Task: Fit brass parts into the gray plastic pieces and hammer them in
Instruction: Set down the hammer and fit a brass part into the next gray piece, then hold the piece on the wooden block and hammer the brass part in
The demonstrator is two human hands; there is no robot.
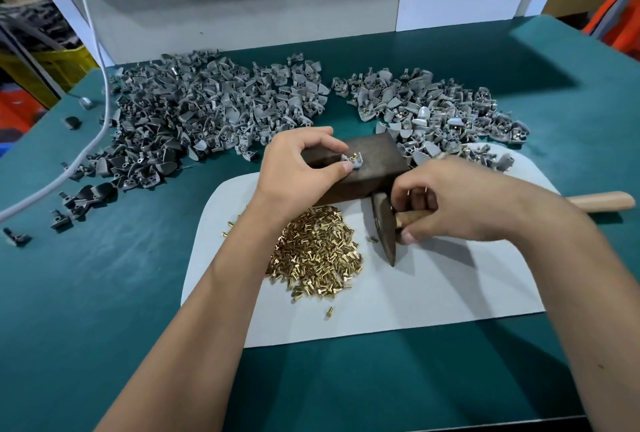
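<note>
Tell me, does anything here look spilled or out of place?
A few brass parts lie strayed from the brass pile on the white mat, and some gray pieces sit scattered far from the left heap.

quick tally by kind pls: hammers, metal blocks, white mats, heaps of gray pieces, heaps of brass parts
hammer: 1
metal block: 1
white mat: 1
heaps of gray pieces: 2, a left heap and a right heap
brass parts heap: 1
total: 6
</note>
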